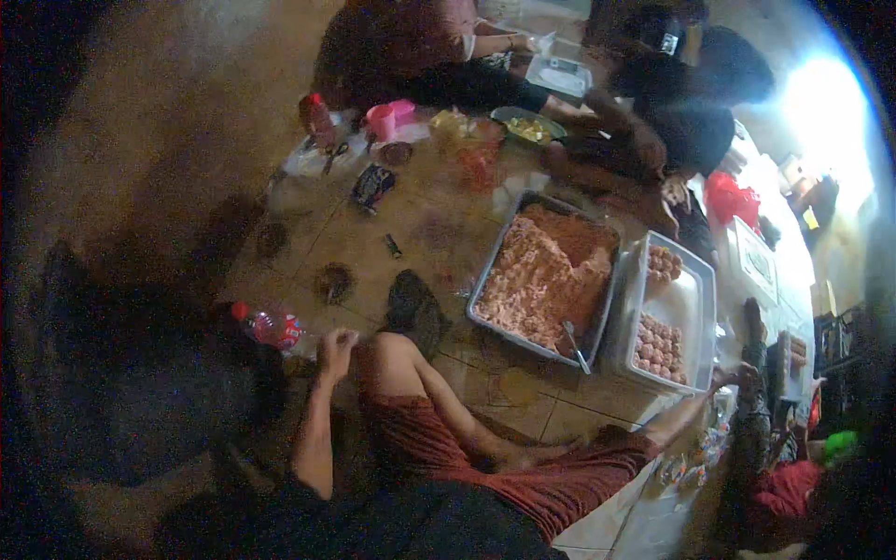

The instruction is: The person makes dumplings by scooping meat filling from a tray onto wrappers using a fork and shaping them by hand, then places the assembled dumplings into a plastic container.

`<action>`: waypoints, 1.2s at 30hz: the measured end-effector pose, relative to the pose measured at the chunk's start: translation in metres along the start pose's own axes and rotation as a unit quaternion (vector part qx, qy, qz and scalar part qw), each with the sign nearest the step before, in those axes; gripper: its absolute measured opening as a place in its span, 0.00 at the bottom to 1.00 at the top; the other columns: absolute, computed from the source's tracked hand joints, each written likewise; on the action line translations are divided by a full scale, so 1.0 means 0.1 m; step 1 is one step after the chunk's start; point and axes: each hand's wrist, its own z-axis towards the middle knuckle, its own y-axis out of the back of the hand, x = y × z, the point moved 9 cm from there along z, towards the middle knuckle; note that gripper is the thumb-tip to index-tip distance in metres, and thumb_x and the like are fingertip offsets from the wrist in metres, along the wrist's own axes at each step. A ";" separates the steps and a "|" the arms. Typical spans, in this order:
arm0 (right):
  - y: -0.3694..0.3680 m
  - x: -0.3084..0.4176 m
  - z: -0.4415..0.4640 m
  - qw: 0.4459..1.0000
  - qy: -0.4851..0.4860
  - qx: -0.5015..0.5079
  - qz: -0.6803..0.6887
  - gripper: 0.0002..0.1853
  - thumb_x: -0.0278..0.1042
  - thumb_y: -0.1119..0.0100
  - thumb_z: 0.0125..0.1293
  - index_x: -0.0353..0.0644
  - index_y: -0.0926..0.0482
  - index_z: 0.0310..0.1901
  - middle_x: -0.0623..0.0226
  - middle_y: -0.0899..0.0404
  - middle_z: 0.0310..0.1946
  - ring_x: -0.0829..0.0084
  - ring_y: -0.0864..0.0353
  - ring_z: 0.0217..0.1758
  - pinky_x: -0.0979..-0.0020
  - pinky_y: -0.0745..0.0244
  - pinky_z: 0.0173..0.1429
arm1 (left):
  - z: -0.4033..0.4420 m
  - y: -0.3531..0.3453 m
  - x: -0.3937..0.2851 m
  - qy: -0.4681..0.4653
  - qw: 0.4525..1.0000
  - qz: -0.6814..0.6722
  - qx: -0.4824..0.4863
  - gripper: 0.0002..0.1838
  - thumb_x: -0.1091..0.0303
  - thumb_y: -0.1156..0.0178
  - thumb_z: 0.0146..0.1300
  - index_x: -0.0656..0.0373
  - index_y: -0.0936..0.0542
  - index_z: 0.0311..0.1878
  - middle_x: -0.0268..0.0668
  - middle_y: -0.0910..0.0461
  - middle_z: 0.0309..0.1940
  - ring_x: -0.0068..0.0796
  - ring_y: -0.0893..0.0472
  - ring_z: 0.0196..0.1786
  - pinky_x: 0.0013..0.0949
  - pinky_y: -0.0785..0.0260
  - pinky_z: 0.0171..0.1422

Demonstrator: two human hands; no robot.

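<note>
My left hand (336, 353) is raised beside my bent knee, with its fingers curled together; whether anything small is between them is too blurred to tell. Close to it on the left, a clear plastic bottle (273, 327) with a red cap lies on its side. My right hand does not show. In front of my legs, a large grey tub (473, 303) holds a pinkish, minced-looking mass (532, 271), with a metal utensil (576, 347) at its near edge. To its right, a white translucent container (691, 303) holds rows of round balls (659, 347) and a smaller group behind them.
A dark bag (413, 308) lies on the tiled floor (327, 224) beyond my knee. Further off are scissors (334, 157), a pink cup (381, 121) and a green plate (528, 126). People sit at the back, one with a hand (534, 43) near a white tray (560, 77).
</note>
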 end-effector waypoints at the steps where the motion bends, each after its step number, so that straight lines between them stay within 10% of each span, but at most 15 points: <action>1: 0.01 -0.02 0.03 1.000 -0.005 -0.003 -0.007 0.22 0.48 0.47 0.72 0.40 0.24 0.58 0.52 0.20 0.46 0.54 0.17 0.48 0.58 0.22 0.52 | -0.22 0.20 0.05 0.047 0.998 0.036 -0.035 0.15 0.57 0.33 0.69 0.61 0.19 0.40 0.30 0.20 0.31 0.23 0.21 0.35 0.32 0.27 0.41; 8: 0.14 -0.21 0.18 0.999 -0.009 0.001 -0.043 0.18 0.44 0.45 0.72 0.41 0.21 0.55 0.53 0.18 0.43 0.54 0.16 0.45 0.59 0.21 0.50 | -0.44 0.11 -1.45 0.180 0.971 -0.155 -0.002 0.14 0.57 0.34 0.69 0.59 0.21 0.38 0.29 0.24 0.29 0.18 0.25 0.34 0.27 0.31 0.39; 13: 0.44 -0.20 0.40 0.998 -0.009 -0.003 -0.061 0.15 0.41 0.44 0.71 0.42 0.19 0.53 0.53 0.17 0.41 0.54 0.16 0.42 0.60 0.21 0.47 | 0.16 -1.52 -2.05 -0.038 0.963 -0.114 0.241 0.16 0.56 0.33 0.68 0.62 0.20 0.40 0.33 0.20 0.31 0.24 0.20 0.35 0.31 0.26 0.42; 19: 0.66 1.11 0.83 0.989 0.125 0.025 -0.071 0.12 0.38 0.42 0.71 0.42 0.17 0.50 0.53 0.16 0.38 0.54 0.15 0.40 0.60 0.21 0.45 | -0.50 -2.96 -1.62 -0.134 0.885 0.016 0.446 0.16 0.59 0.33 0.64 0.65 0.20 0.40 0.50 0.18 0.33 0.50 0.17 0.37 0.44 0.24 0.43; 22: 0.47 2.40 0.73 0.962 0.264 0.030 0.058 0.14 0.28 0.36 0.66 0.38 0.18 0.53 0.48 0.15 0.44 0.53 0.14 0.44 0.60 0.21 0.46 | -0.88 -3.05 -1.77 -0.284 0.904 0.040 0.317 0.12 0.63 0.35 0.63 0.62 0.19 0.42 0.53 0.18 0.33 0.59 0.17 0.38 0.48 0.25 0.42; 28: -0.06 4.27 0.66 0.900 0.433 0.032 0.028 0.10 0.37 0.37 0.68 0.43 0.20 0.47 0.56 0.19 0.40 0.49 0.18 0.45 0.52 0.20 0.45 | -1.39 -3.62 -1.50 -0.216 0.802 0.170 0.530 0.12 0.69 0.47 0.70 0.57 0.19 0.52 0.55 0.17 0.38 0.57 0.16 0.46 0.50 0.23 0.47; 29: -0.20 4.32 0.73 0.900 0.434 0.029 0.031 0.10 0.37 0.37 0.68 0.43 0.20 0.47 0.56 0.19 0.40 0.49 0.18 0.45 0.52 0.20 0.45 | -1.69 -3.99 -0.59 -0.123 0.859 -0.102 0.486 0.15 0.72 0.51 0.71 0.57 0.19 0.56 0.53 0.17 0.48 0.51 0.17 0.52 0.48 0.23 0.55; 30: -0.46 4.31 0.87 0.909 0.411 0.066 -0.016 0.09 0.36 0.39 0.68 0.42 0.18 0.44 0.53 0.16 0.40 0.48 0.16 0.46 0.51 0.19 0.46 | -1.67 -3.96 -0.58 -0.128 0.860 -0.101 0.483 0.15 0.72 0.51 0.71 0.57 0.19 0.56 0.53 0.17 0.48 0.51 0.17 0.52 0.48 0.23 0.55; 32: -0.66 4.34 1.01 0.914 0.390 0.093 -0.068 0.09 0.34 0.41 0.67 0.40 0.16 0.42 0.51 0.14 0.39 0.46 0.14 0.46 0.51 0.19 0.47 | -1.77 -4.01 -0.73 -0.267 0.804 0.085 0.525 0.18 0.69 0.50 0.73 0.54 0.20 0.62 0.50 0.19 0.57 0.46 0.18 0.57 0.45 0.25 0.62; 36: -1.03 4.15 1.13 0.890 0.407 0.108 -0.173 0.11 0.38 0.38 0.65 0.42 0.14 0.43 0.50 0.13 0.41 0.49 0.13 0.46 0.52 0.18 0.46 | -1.65 -3.98 -1.10 -0.241 0.762 0.188 0.571 0.21 0.67 0.51 0.75 0.52 0.25 0.68 0.47 0.22 0.63 0.44 0.19 0.59 0.43 0.26 0.64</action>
